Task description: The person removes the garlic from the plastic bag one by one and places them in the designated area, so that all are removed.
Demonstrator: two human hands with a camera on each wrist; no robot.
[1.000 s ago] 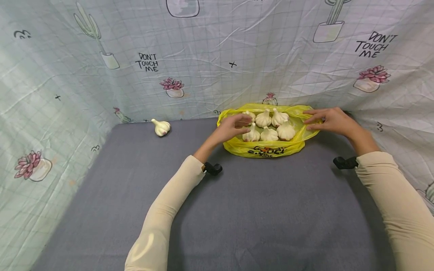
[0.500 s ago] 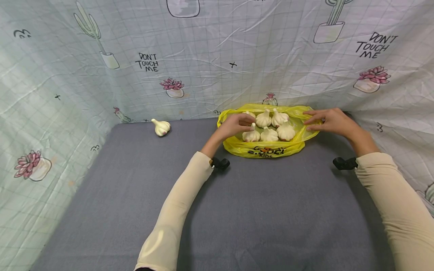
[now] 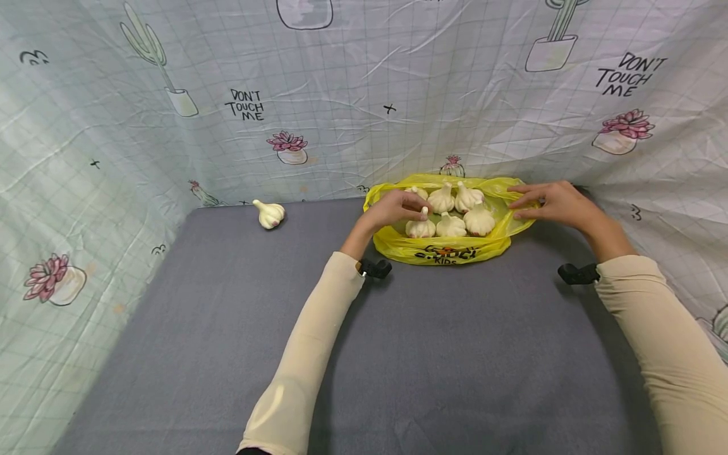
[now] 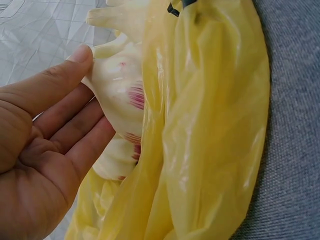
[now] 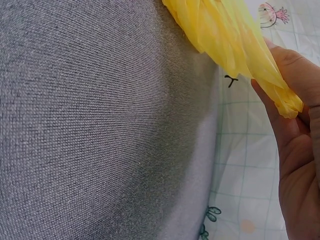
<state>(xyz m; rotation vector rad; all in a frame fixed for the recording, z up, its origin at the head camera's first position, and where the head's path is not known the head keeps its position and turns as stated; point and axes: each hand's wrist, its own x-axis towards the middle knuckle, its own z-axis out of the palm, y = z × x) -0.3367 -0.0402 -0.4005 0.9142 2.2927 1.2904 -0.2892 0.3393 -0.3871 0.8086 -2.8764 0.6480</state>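
Observation:
A yellow plastic bag point(image 3: 463, 253) with dark lettering lies spread at the back of the table, its mouth turned up around several white garlic bulbs. My left hand point(image 3: 391, 211) reaches over the bag's left rim to the front-left garlic bulb point(image 3: 421, 228). Seen from the left wrist, the thumb point(image 4: 80, 54) is at the neck of that garlic bulb point(image 4: 120, 90), and the other fingers reach in behind its purple-streaked body. My right hand point(image 3: 560, 203) pinches the bag's right end; in the right wrist view a gathered corner of the bag point(image 5: 287, 102) sits between thumb and fingers.
One more garlic bulb point(image 3: 270, 215) lies apart on the grey tabletop point(image 3: 455, 354), toward the back left. A hanging cloth point(image 3: 352, 95) printed with cacti stands right behind the bag and closes off the left side too.
My left hand has shifted slightly right and inward, its fingertips coming down to the neck of the front-left garlic bulb. The right hand keeps its hold on the bag in the same place.

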